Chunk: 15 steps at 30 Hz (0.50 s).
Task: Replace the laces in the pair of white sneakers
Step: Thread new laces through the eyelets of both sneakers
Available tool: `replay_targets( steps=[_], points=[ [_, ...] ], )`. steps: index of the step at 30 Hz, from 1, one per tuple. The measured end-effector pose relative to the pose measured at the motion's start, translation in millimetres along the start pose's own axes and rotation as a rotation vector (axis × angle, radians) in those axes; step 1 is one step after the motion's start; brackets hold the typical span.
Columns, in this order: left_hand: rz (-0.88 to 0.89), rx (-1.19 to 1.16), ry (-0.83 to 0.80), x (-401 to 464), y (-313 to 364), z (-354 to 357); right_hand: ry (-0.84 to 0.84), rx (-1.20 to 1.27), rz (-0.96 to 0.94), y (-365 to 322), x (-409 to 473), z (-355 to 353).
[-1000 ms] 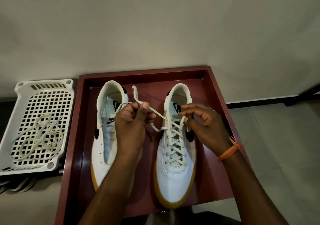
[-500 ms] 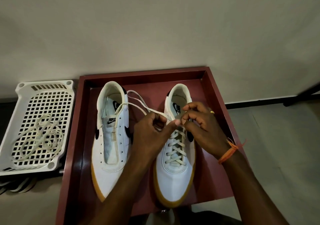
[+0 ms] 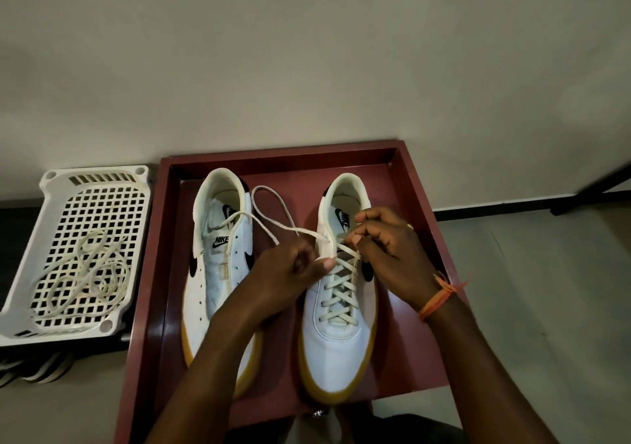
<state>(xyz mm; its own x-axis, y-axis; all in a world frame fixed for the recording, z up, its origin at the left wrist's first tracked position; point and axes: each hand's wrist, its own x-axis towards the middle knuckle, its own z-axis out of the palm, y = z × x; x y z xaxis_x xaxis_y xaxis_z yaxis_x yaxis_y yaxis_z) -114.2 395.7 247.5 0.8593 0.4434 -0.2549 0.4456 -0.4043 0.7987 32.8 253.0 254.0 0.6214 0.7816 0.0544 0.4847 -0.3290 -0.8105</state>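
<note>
Two white sneakers with yellow soles stand side by side in a dark red tray. The left sneaker has bare eyelets. The right sneaker carries a cream lace crossed up its eyelets. My left hand reaches across the left sneaker and grips the right sneaker's left eyelet edge, thumb pressed beside the lace. My right hand pinches the lace near the top right eyelets. The lace's loose end loops back between the shoes and over the left sneaker's opening.
A white perforated plastic basket lies left of the tray with a tangle of cream laces in it. A plain wall rises behind. Pale floor lies to the right, with a dark bar at the far right.
My left hand came down from holding the lace up over the left sneaker to the right sneaker's eyelets. The loose lace end fell into a loop between the shoes. My right hand stayed at the top eyelets.
</note>
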Motion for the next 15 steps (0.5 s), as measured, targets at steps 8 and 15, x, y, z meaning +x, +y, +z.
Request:
replay_targets(
  steps=[8, 15],
  points=[
    [0.204, 0.535, 0.388, -45.9, 41.0, -41.9, 0.041, -0.07, -0.029, -29.7, -37.3, 12.1],
    [0.598, 0.652, 0.474, -88.6, 121.3, -84.4, 0.091, 0.136, -0.155, -130.2, -55.2, -3.1]
  ],
)
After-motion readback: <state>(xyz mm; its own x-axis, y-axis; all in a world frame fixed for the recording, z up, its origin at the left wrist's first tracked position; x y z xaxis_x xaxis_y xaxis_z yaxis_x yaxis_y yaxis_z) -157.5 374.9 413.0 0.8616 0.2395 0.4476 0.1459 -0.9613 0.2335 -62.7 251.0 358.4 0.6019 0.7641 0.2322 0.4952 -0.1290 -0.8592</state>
